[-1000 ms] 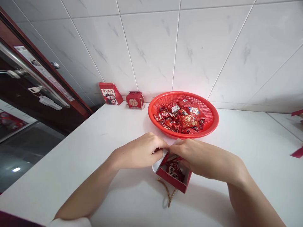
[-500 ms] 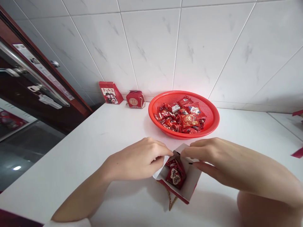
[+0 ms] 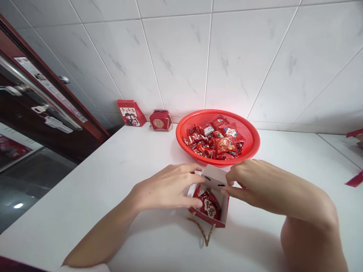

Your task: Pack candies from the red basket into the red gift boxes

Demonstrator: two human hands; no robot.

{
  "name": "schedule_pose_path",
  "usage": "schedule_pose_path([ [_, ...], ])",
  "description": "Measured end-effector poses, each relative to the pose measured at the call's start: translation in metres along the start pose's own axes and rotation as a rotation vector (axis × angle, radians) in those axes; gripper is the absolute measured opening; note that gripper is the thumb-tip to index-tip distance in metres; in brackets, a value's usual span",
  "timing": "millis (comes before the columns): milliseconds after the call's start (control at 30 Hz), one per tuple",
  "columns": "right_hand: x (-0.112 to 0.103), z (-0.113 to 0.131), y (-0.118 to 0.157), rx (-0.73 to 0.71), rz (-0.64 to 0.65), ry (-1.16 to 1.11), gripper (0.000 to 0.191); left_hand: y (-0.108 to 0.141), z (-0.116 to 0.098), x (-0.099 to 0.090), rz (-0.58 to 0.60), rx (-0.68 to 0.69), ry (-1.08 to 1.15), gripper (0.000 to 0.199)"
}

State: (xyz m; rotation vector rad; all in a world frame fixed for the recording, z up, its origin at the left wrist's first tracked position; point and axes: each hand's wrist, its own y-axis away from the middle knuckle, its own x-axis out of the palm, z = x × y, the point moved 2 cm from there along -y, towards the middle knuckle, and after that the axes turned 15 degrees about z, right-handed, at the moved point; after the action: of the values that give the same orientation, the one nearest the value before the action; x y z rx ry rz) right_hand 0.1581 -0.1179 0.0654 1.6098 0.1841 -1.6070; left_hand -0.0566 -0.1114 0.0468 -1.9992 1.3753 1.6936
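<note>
A small red gift box (image 3: 209, 220) with a pale lining stands with its top open, and red-wrapped sweets (image 3: 210, 204) lie inside it. Its back flap (image 3: 213, 176), with two dark slots, is raised. My left hand (image 3: 167, 189) grips the left side of the box, thumb near the front corner and fingers toward the back flap. At the right edge, my right hand (image 3: 252, 181) has its thumb and curled fingers closed on the flap and side wall. A twisted rope handle (image 3: 204, 235) droops onto the white table in front.
Behind the box stands a red plastic basket (image 3: 256, 145) of wrapped sweets. A closed red box with rope handles (image 3: 159, 121) and a taller printed red box (image 3: 131, 114) are near the tiled wall. A dark door with keys (image 3: 56, 122) is left; red ribbon (image 3: 354, 179) lies far right.
The box has turned a little and its back flap stands more upright. My left thumb has moved to the front left edge, and my right hand has shifted slightly along the right side.
</note>
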Motion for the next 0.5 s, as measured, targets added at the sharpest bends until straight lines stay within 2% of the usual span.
schedule_pose_path([
  [100, 0.001, -0.002, -0.001, 0.05, 0.026, 0.005, 0.033, 0.001, 0.002, 0.005, 0.112, -0.043, 0.001, 0.07],
  [200, 0.002, -0.003, -0.002, 0.058, 0.072, 0.007, 0.011, 0.003, 0.005, 0.01, 0.215, -0.086, 0.002, 0.092],
  [233, 0.002, -0.002, -0.003, 0.056, 0.081, 0.006, 0.007, 0.004, 0.005, 0.012, 0.235, -0.1, 0.007, 0.094],
  [333, 0.001, -0.001, -0.005, 0.066, 0.099, 0.011, 0.011, 0.007, 0.002, 0.012, 0.221, -0.118, 0.006, 0.096],
  [500, 0.001, 0.003, -0.008, 0.071, 0.132, 0.017, 0.015, 0.016, -0.007, 0.004, 0.065, -0.06, -0.064, 0.085],
])
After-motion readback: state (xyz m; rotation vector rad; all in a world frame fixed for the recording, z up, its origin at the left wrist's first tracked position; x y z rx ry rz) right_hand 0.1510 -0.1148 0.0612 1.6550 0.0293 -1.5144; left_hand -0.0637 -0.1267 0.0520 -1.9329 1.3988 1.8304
